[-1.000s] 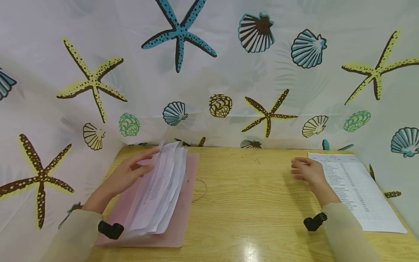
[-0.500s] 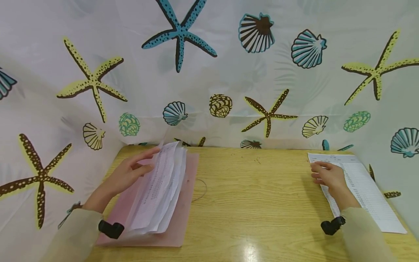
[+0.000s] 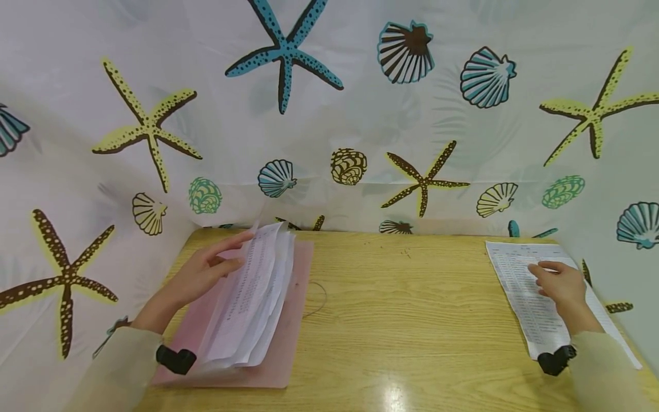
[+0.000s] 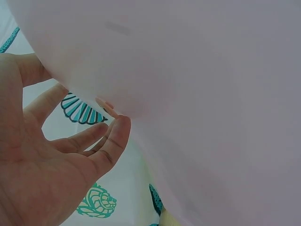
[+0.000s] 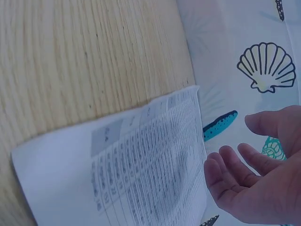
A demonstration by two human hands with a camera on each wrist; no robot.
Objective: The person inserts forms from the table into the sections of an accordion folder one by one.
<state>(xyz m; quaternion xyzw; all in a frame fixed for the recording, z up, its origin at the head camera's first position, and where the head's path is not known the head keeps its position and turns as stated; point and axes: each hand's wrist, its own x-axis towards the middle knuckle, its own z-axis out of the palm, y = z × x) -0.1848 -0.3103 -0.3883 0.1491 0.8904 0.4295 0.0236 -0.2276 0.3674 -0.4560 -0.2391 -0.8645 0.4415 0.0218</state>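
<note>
My left hand (image 3: 208,269) holds up the raised clear cover of a pink folder (image 3: 298,320) at its edge. In the left wrist view, the pale cover (image 4: 211,108) fills most of the picture, and some fingertips of the hand (image 4: 61,146) are hidden at its edge. Several loose printed pages (image 3: 252,286) stand fanned inside the folder. On the right, my right hand (image 3: 561,286) is over a printed table sheet (image 3: 520,297) on the wooden table. Seen from the right wrist, that hand (image 5: 254,179) has loosely bent fingers and nothing between them.
A patterned curtain (image 3: 319,126) with starfish and shells surrounds the wooden table (image 3: 401,309) at the back and sides. A thin hair-like loop (image 3: 324,297) lies beside the folder. Small dark specks (image 3: 405,253) show near the table's back edge.
My right hand has moved right, from the left edge of the printed sheet to over its middle and right part. The left hand and the raised cover stay as they were.
</note>
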